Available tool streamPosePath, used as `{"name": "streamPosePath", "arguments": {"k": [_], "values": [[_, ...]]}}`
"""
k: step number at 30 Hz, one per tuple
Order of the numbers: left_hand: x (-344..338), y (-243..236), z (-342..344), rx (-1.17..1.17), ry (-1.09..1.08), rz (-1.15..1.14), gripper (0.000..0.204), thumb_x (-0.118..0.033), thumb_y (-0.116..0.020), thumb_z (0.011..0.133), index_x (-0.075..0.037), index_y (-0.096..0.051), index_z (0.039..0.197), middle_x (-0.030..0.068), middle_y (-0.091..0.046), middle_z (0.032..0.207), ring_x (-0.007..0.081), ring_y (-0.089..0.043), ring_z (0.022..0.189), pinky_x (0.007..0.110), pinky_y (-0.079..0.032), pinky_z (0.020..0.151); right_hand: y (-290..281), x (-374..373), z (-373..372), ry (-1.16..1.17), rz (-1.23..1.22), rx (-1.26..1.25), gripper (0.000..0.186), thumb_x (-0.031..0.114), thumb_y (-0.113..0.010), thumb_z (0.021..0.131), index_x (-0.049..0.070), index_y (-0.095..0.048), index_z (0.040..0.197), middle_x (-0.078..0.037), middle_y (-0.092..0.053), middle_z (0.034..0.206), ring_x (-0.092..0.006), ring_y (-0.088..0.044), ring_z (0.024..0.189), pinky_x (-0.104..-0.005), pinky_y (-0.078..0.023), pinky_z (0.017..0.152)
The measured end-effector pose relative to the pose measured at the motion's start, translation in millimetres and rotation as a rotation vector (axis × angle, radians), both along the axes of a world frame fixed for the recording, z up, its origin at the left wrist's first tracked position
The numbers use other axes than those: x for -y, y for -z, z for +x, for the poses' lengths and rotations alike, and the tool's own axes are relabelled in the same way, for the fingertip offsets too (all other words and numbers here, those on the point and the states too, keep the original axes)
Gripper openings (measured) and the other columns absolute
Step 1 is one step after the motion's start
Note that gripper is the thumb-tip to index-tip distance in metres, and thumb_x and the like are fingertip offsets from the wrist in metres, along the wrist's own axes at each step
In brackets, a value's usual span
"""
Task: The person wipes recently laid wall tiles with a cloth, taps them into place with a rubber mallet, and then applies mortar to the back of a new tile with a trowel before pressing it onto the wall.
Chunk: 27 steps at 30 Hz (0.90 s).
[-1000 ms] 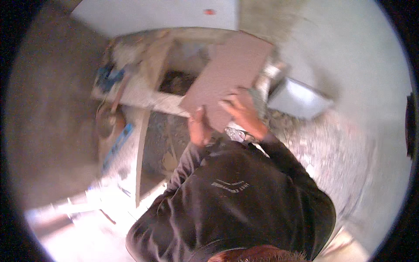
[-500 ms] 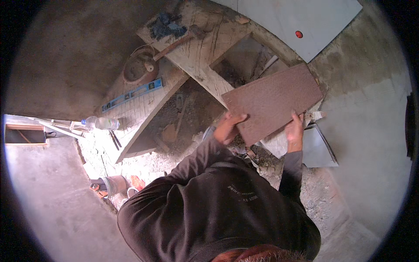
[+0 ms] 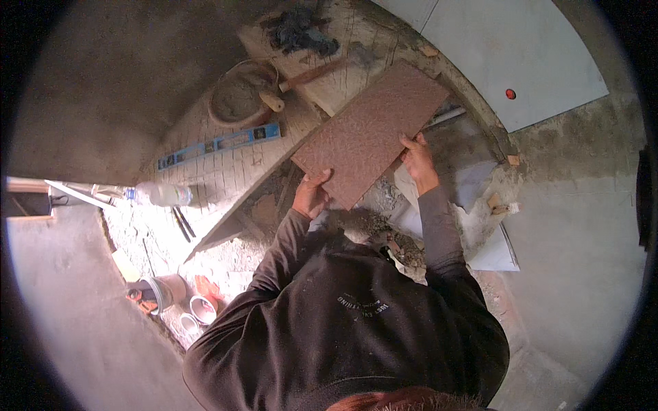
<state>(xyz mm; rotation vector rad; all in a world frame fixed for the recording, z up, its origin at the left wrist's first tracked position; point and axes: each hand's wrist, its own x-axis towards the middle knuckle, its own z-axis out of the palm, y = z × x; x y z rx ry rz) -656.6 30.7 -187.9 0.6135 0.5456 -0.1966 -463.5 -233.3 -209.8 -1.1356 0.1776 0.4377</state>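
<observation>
A reddish-brown rectangular tile with a rough, grainy face is held up in front of me, slanting from lower left to upper right. My left hand grips its lower left end, thumb on top and the other fingers underneath, out of sight. Along the near edge, farther right, my right hand pinches it the same way. Beyond the tile lies a hammer, its handle partly covered by the tile. A blue spirit level rests on the scored grey ledge to the left.
A round tub of mortar with a wooden-handled tool stands behind the level. A dark rag lies farther back. A plastic bottle and buckets are at left. White panels stand at upper right; rubble covers the ground below.
Both hands have carried the tile leftward and tilted it more steeply, its right end now higher and over the hammer's side of the ledge. The view has shifted slightly.
</observation>
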Motion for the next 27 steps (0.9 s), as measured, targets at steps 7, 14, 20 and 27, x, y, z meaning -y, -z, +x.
{"name": "streamPosePath", "arguments": {"k": [7, 14, 20, 27], "values": [[-71.3, -7.0, 42.4, 0.096, -0.051, -0.019, 0.045, -0.018, -0.07, 0.095, -0.009, -0.05, 0.134, 0.0114, -0.063, 0.124, 0.0295, -0.061, 0.12, 0.048, -0.052, 0.103, -18.2, -52.9, 32.8, -0.165, -0.745, -0.087, 0.018, 0.022, -0.069, 0.095, 0.009, -0.058, 0.101, -0.001, -0.064, 0.083, -0.0134, -0.063, 0.072, -0.0326, -0.051, 0.057], [-102.6, 26.3, 63.9, 0.147, 0.067, -0.057, 0.046, -0.019, -0.068, 0.097, -0.007, -0.049, 0.138, 0.0101, -0.06, 0.133, 0.0267, -0.059, 0.123, 0.045, -0.051, 0.104, -57.2, -98.9, 61.3, -0.315, -0.878, 0.294, 0.028, 0.034, -0.061, 0.1, 0.008, -0.058, 0.094, -0.002, -0.058, 0.071, -0.0091, -0.057, 0.062, -0.0301, -0.047, 0.053], [-122.4, 37.6, 54.3, 0.051, 0.185, 0.074, 0.039, -0.025, -0.071, 0.095, -0.008, -0.058, 0.127, 0.0039, -0.065, 0.119, 0.0191, -0.065, 0.106, 0.037, -0.055, 0.091, -110.0, -304.7, 55.2, -0.768, -0.861, 0.684, 0.044, 0.044, -0.056, 0.101, 0.004, -0.064, 0.117, -0.015, -0.068, 0.084, -0.0318, -0.068, 0.079, -0.0459, -0.053, 0.07], [-141.1, 25.7, 40.3, 0.054, 0.308, 0.111, 0.044, -0.03, -0.067, 0.099, -0.006, -0.054, 0.133, 0.0058, -0.065, 0.121, 0.0144, -0.067, 0.091, 0.03, -0.06, 0.077, 11.1, -411.3, 63.2, -0.803, -1.195, 1.341, 0.048, 0.035, -0.058, 0.096, -0.005, -0.06, 0.123, -0.024, -0.065, 0.114, -0.0406, -0.068, 0.093, -0.052, -0.053, 0.084]]}}
